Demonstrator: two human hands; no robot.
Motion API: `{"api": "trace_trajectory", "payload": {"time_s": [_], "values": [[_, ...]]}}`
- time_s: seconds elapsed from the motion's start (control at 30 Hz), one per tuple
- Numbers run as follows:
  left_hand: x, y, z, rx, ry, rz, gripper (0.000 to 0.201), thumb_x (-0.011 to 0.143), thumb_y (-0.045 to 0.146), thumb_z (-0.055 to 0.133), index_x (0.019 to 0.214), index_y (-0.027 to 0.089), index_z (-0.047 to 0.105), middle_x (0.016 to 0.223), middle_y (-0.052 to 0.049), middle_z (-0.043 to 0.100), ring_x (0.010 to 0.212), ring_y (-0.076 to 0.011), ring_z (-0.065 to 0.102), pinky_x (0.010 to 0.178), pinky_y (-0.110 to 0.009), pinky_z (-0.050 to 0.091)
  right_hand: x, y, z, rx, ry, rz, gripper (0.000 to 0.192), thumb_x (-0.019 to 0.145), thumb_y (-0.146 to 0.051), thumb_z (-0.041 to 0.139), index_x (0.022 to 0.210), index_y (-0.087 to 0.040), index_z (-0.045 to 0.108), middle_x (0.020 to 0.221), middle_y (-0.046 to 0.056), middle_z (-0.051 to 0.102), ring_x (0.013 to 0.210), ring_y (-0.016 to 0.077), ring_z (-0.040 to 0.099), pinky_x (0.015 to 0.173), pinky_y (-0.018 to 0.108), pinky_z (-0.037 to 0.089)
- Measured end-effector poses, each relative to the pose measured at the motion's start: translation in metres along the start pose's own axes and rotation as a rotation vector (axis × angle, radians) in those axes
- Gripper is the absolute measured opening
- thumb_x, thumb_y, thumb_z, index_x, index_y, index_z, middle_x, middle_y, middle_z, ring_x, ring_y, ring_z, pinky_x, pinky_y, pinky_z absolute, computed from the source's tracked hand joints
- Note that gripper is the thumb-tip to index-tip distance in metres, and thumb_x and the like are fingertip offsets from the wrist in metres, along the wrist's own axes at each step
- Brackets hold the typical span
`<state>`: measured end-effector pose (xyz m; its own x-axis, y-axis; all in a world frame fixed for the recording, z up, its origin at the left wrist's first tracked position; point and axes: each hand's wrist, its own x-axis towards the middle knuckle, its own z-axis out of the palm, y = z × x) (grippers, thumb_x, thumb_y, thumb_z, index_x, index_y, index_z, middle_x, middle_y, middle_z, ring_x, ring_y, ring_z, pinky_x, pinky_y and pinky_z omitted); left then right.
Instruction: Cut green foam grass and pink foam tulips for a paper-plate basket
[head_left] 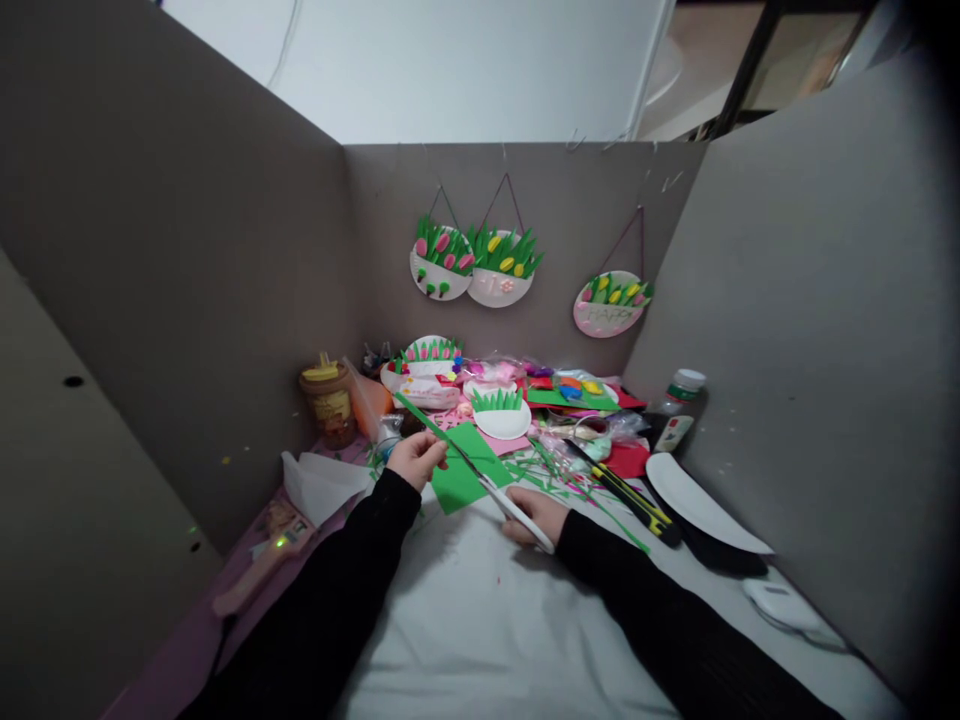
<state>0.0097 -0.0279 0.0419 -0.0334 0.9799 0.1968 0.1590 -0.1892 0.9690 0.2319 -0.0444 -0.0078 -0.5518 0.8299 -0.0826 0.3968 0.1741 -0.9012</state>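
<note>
My left hand (pixel 418 459) pinches a narrow green paper strip (pixel 421 414) that slants up and to the left. In my right hand (pixel 537 512) is a pair of scissors (pixel 498 494) with white handles, its blades pointing at the strip near my left fingers. Whether the blades touch the strip I cannot tell. Under the blades a larger sheet of green paper (pixel 459 488) lies on the white cloth. Just behind it sits a white paper plate piece (pixel 504 424) with green paper grass along its top.
A yellow-and-black utility knife (pixel 634 498) and thin green scraps (pixel 555 478) lie to the right. A hot glue gun (pixel 262 565) rests at left, near a brown jar (pixel 330 405). At right stand a bottle (pixel 677 405) and a cut plate piece (pixel 705 505). Decorated plates (pixel 501 285) hang behind.
</note>
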Motion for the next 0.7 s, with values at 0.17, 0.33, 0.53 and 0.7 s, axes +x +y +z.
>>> {"api": "trace_trajectory", "payload": {"time_s": [0.17,0.33,0.53,0.7], "values": [[-0.0005,-0.0002,0.0011,-0.005,-0.022,-0.014,0.024,0.066,0.037,0.056,0.058,0.016,0.050,0.045,0.003,0.056,0.030,-0.0045,0.036,0.032,-0.018,0.028,-0.0003,-0.0006,-0.0006,0.045,-0.024,0.004,0.021,0.060,-0.022,0.057,0.064,-0.018,0.037,0.045,-0.010,0.041,0.040,0.0039,0.036,0.039,0.017,0.028],[-0.0011,-0.0008,0.0017,-0.004,-0.039,-0.021,0.024,0.066,0.037,0.056,0.058,0.015,0.050,0.046,0.002,0.056,0.030,-0.0040,0.036,0.032,-0.017,0.027,-0.0003,-0.0002,-0.0001,0.017,-0.013,-0.005,0.019,0.060,-0.020,0.057,0.064,-0.018,0.038,0.046,-0.009,0.041,0.040,0.0040,0.036,0.039,0.017,0.029],[-0.0005,0.0000,0.0003,-0.007,-0.056,-0.026,0.024,0.066,0.037,0.056,0.059,0.015,0.050,0.045,0.002,0.055,0.030,-0.0040,0.037,0.032,-0.017,0.028,-0.0005,-0.0017,-0.0005,-0.010,0.004,-0.010,0.019,0.060,-0.018,0.057,0.063,-0.018,0.039,0.047,-0.008,0.042,0.042,0.0045,0.038,0.040,0.017,0.029],[-0.0002,-0.0031,0.0016,0.030,-0.085,-0.016,0.023,0.067,0.035,0.055,0.058,0.014,0.050,0.045,0.003,0.055,0.029,-0.0036,0.036,0.031,-0.016,0.027,0.0004,0.0004,-0.0016,0.019,-0.029,-0.008,0.019,0.060,-0.021,0.057,0.065,-0.018,0.038,0.047,-0.009,0.043,0.041,0.0042,0.037,0.039,0.017,0.028]]}}
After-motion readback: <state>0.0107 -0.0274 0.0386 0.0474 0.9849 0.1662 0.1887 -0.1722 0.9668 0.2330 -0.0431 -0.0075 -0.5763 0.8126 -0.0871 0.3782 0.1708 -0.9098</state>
